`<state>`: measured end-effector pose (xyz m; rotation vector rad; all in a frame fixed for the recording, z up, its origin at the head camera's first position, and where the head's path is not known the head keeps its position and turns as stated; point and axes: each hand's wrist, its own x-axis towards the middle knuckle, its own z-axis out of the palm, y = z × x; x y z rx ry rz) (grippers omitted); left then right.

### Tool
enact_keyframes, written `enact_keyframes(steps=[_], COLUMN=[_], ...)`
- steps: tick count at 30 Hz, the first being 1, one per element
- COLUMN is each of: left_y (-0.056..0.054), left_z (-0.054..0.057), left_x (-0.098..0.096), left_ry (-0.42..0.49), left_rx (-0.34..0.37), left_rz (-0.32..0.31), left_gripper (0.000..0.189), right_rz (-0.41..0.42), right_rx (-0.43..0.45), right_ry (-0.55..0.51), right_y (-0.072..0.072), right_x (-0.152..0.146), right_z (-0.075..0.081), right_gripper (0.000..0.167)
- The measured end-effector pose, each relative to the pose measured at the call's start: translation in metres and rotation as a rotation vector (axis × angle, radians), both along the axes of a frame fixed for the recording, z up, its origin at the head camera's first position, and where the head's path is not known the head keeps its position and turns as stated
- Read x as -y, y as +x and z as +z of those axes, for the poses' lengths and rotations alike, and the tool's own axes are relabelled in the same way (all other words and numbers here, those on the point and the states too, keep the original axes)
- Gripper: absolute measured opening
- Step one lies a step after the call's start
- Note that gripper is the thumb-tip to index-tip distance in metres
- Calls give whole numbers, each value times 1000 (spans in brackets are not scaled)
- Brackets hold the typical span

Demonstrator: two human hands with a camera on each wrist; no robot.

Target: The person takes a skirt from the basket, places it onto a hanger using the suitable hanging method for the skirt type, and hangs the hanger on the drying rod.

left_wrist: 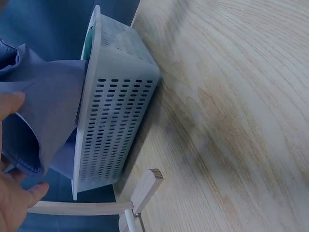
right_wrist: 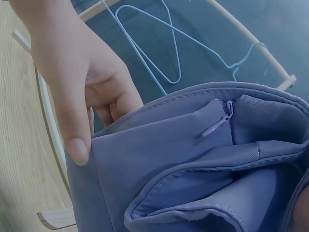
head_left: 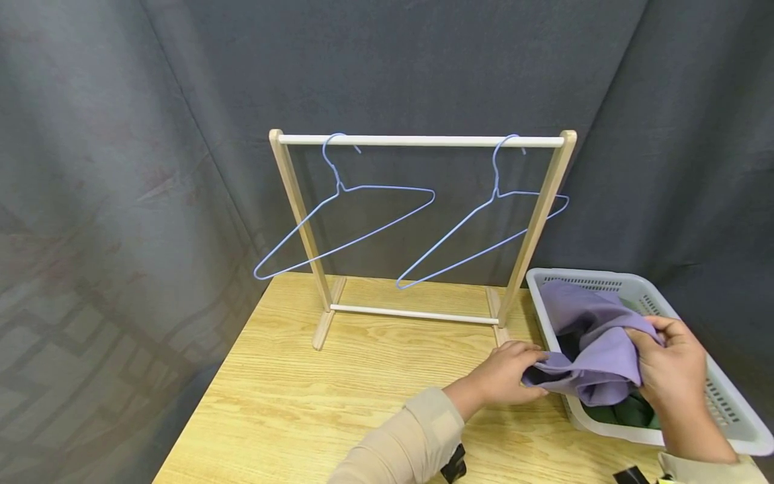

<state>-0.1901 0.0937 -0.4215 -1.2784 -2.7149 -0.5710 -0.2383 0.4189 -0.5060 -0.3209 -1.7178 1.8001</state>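
A purple garment point(head_left: 605, 349) with a stitched top edge and a small zipper point(right_wrist: 224, 118) is held up over the near part of a grey basket point(head_left: 719, 396). My left hand point(head_left: 510, 373) pinches its left edge, thumb outside and fingers tucked behind the fabric in the right wrist view. On the other side my right hand point(head_left: 674, 370) grips a bunched part of the cloth. The garment's opening gapes between the hands in the right wrist view. Its far part still lies in the basket. Most of my right hand is out of sight in the right wrist view.
Left of the basket stands a wooden rack point(head_left: 423, 141) on a wood-grain table point(head_left: 290, 410). Two blue wire hangers point(head_left: 387, 187) hang from its bar. Dark green cloth point(head_left: 631, 410) lies low in the basket. Grey curtains point(head_left: 423, 60) close off the back.
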Motion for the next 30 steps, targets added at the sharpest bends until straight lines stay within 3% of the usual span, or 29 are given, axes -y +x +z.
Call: enact_keyframes(steps=[11,18,25,30], left_y=[-5,-6,-5,-5], left_z=[-10,-13,-13,-13], left_x=[3,6,12,14], left_ry=[121,156,188,234], left_rx=[-122,-159,-189,-205], left_rz=[-33,-19,35,39], left_gripper=[10,9,8,7], right_rz=[51,86,122,109], right_rx=[5,25,96,151], right_ry=[-93,-98,-73,-41], right_y=[8,7,6,6], right_x=[2,-1,-4,-1], right_z=[1,-4,-18,-22], right_gripper=[45,43,40,42])
